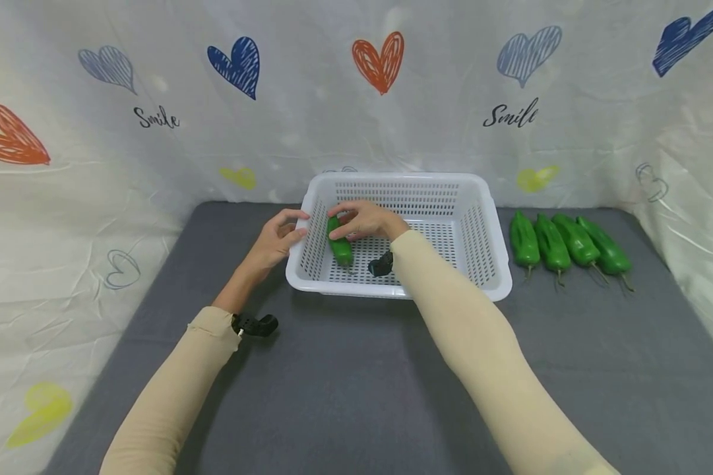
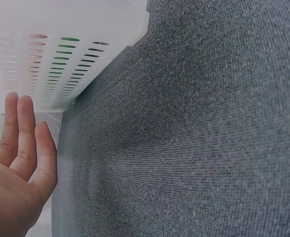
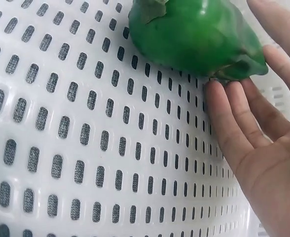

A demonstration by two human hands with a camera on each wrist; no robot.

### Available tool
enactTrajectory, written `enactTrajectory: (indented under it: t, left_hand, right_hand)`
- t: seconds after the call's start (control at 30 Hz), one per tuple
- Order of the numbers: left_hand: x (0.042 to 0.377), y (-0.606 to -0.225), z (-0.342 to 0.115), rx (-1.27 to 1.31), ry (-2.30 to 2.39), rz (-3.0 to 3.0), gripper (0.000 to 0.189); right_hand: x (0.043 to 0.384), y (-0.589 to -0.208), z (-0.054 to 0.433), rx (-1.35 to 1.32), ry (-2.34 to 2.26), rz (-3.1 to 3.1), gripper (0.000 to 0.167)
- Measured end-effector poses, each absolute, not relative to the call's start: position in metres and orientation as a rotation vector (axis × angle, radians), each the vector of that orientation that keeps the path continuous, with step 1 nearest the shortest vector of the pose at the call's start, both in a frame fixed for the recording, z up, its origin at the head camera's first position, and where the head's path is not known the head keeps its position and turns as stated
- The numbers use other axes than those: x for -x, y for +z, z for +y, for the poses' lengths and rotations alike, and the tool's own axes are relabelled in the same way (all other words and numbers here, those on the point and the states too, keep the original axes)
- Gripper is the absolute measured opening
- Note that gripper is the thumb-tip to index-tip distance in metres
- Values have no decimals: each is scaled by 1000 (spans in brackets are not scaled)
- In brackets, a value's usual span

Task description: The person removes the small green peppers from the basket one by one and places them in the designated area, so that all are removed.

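A white plastic basket (image 1: 399, 290) with slotted walls and floor stands on the table. Inside it, by the left wall, lies a green pepper (image 1: 340, 251), its stem end toward the front. My right hand (image 1: 365, 221) reaches in from above and holds this pepper at its far end, thumb on one side and fingers on the other. In the right wrist view, fingertips meet the tapered end of the pepper (image 3: 194, 39) over the slotted floor. Outside the basket, my left hand (image 1: 273, 241) rests at the left rim. The left wrist view shows its fingers (image 2: 24, 133) nearly straight beside the wall.
Several more green peppers (image 1: 552, 244) lie in a row on the grey cloth (image 1: 356, 382), right of the basket. Behind the table hangs a pale curtain (image 1: 309, 125) printed with hearts. Black wrist cameras (image 1: 255, 324) sit on both arms.
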State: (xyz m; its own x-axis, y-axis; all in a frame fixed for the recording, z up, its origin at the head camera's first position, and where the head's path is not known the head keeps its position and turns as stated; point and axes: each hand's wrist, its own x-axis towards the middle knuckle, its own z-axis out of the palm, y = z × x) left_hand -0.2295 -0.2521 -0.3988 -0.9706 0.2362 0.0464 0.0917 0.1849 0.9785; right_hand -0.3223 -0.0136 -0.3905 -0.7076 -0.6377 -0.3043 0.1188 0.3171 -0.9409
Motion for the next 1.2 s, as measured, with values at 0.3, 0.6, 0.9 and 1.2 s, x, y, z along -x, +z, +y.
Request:
enactTrajectory:
  t: [0.3,0.6,0.9,1.2]
  left_hand:
    - [229,-398,-253,-328,1913,2330,37]
    - [228,-396,-254,-346,1904,2338,38]
    - [229,-396,-254,-330,1896,2348,38]
    - [229,-399,-253,-315,1888,2354,37]
  right_hand:
    - [321,-392,-16,402,-1553,1840,51]
    - [321,-392,-14,448,-1570,1919,41]
    - [322,-393,-13,485,-1582,1932,36]
    - [322,-395,-12,462,-1605,1901,32]
